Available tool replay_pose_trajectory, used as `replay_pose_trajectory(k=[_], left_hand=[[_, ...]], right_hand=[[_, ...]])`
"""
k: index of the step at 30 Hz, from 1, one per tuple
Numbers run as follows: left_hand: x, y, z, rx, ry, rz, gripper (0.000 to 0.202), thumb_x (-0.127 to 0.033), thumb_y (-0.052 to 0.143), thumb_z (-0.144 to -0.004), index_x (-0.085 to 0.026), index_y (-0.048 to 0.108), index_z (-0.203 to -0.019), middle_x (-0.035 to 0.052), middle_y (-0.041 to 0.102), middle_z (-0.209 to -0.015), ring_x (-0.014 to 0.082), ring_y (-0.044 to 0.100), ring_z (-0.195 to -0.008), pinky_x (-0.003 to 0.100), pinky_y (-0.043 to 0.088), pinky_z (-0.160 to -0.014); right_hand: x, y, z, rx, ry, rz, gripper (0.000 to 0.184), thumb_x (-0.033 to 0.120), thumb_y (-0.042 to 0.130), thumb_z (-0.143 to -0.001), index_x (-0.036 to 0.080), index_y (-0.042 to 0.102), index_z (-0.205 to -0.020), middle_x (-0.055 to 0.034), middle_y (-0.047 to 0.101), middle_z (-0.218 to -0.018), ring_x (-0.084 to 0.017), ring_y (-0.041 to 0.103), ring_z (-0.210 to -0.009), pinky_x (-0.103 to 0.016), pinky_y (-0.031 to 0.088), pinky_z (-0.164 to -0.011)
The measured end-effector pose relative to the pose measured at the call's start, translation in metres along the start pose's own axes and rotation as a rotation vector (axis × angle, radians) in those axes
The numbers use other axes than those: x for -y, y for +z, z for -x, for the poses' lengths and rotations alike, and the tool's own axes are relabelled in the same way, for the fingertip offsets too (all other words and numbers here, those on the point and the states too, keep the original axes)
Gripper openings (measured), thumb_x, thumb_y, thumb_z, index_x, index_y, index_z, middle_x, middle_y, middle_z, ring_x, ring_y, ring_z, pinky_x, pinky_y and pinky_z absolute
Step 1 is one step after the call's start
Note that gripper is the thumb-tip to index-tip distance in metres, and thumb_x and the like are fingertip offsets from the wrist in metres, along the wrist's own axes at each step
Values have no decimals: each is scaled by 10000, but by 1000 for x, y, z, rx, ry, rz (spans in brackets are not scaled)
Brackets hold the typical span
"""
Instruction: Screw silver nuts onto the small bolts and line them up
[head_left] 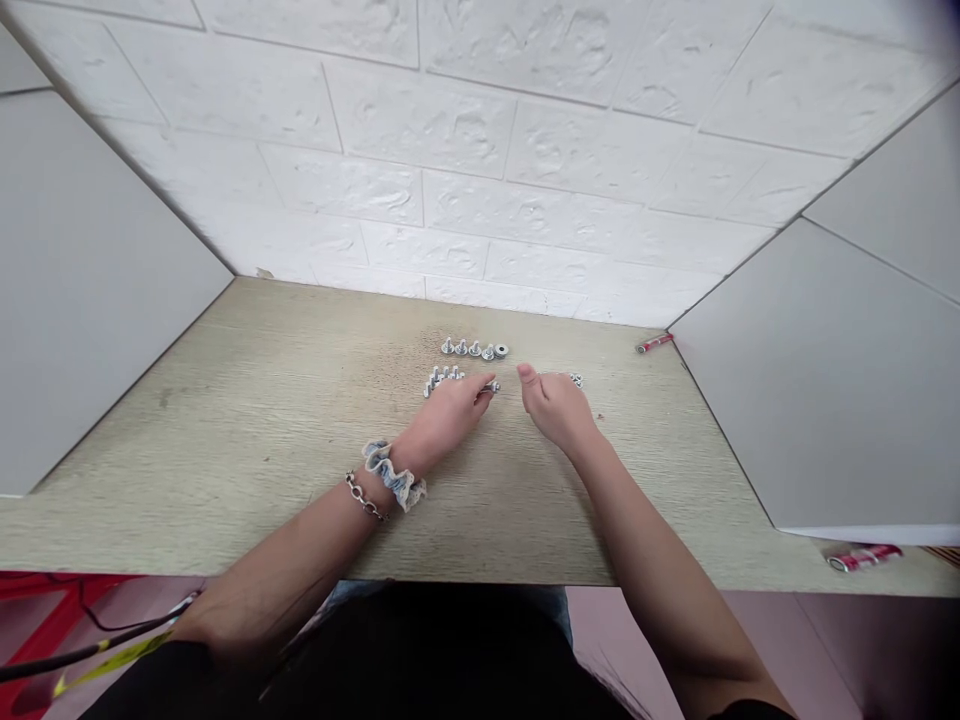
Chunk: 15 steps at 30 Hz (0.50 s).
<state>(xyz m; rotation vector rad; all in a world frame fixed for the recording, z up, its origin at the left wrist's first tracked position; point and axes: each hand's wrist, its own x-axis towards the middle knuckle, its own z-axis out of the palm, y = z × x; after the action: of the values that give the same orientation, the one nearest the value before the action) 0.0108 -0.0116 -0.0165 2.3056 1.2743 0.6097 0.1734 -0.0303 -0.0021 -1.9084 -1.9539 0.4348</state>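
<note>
My left hand (451,412) is closed in a pinch on a small metal bolt (493,387), whose end shows past the fingertips. Beside that hand, partly covered by it, stands a group of silver bolts (433,380). My right hand (559,405) is curled with its thumb raised, a short gap from the left. Whatever its fingers may hold is hidden. Small metal pieces that look like nuts (576,380) show just behind the right hand. Farther back is a row of bolts with wide washers (475,348), with a round flat piece (502,350) at its right end.
A white brick-patterned wall (465,200) closes off the back of the wooden table (300,450). Grey panels stand at the left (112,280) and right (810,390). One red battery (655,343) lies by the right panel, another red battery (864,557) near the front right edge.
</note>
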Motion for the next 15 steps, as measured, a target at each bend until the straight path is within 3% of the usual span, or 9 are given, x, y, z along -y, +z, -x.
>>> replay_pose_trajectory(k=[2,4,7,10,13,15], left_hand=[[0,0,0,-1,-1,-2,324,-269,393,-849,-178,564,-1109,15,615,-647,146,565,-650,264,425,-720],[0,-1,0,6,10,6,322,-257,388,-850,-186,561,-1112,12,616,-654,142,561,-641,259,422,-702],[-1,-2,0,9,34,15,336,-220,393,-839,-217,537,-1143,0,618,-668,137,555,-629,250,413,-671],[-1,-2,1,5,42,12,319,-224,383,-843,-218,559,-1109,-1,613,-661,137,547,-617,249,404,-657],[-1,-1,1,6,36,2,291,-253,371,-853,-203,591,-1036,3,605,-639,136,535,-595,247,396,-636],[-1,-2,1,5,37,4,287,-260,367,-854,-205,590,-1027,1,606,-641,133,531,-587,243,390,-617]], right_hand=[[1,-3,1,-3,-52,-73,511,491,239,-869,184,489,-544,-16,502,-511,-129,467,-523,-241,273,-516],[3,-5,3,7,-143,-138,343,464,354,-840,198,551,-749,15,519,-554,-119,468,-536,-225,286,-521],[7,-4,4,61,-244,-180,253,364,468,-795,236,514,-1007,45,544,-625,-107,472,-553,-212,306,-543],[7,-1,3,91,-239,-121,224,368,393,-835,226,565,-851,21,566,-646,-117,485,-586,-222,291,-546],[5,1,2,84,-124,-25,508,461,235,-874,190,493,-531,-14,531,-549,-133,476,-561,-244,271,-540],[5,1,2,60,-97,-31,531,489,212,-871,191,479,-523,-11,513,-523,-132,471,-545,-244,273,-538]])
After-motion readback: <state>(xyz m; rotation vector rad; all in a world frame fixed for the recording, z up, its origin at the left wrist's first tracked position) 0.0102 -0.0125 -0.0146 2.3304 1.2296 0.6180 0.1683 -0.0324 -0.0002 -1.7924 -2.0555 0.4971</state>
